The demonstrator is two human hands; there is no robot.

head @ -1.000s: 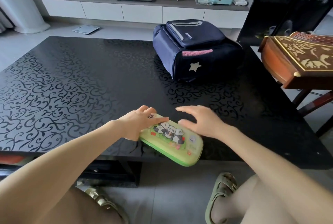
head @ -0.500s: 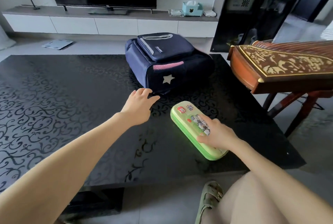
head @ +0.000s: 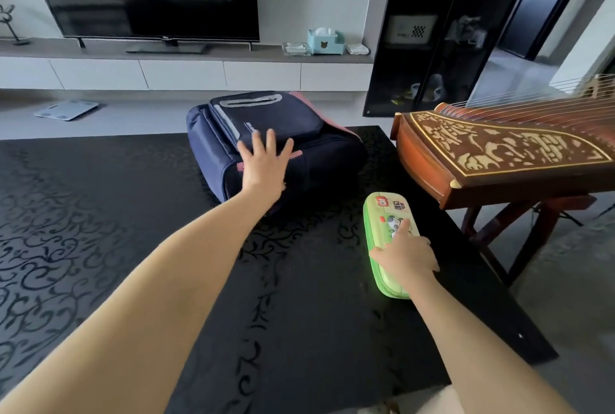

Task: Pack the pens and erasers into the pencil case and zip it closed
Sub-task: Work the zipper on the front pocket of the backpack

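Observation:
A green pencil case [head: 382, 214] with panda pictures lies closed on the right part of the black patterned table [head: 100, 214], its long side pointing away from me. My right hand [head: 404, 258] holds the case's near half, thumb on its left side, index finger straight along the lid, other fingers curled over its right side. My left hand [head: 264, 167] lies flat with spread fingers on the front of a navy backpack [head: 319, 154] at the table's far middle. No pens or erasers are in sight.
A wooden zither [head: 499, 154] on a stand juts in just right of the table, close to the case. Behind the table are a low TV cabinet [head: 186, 74], a television and a dark glass cabinet [head: 432, 30]. A scale [head: 66, 109] lies on the floor.
My right hand has slid the pencil case from the table's near edge out to the right. My left hand left the case and reached forward onto the backpack. The view has turned right.

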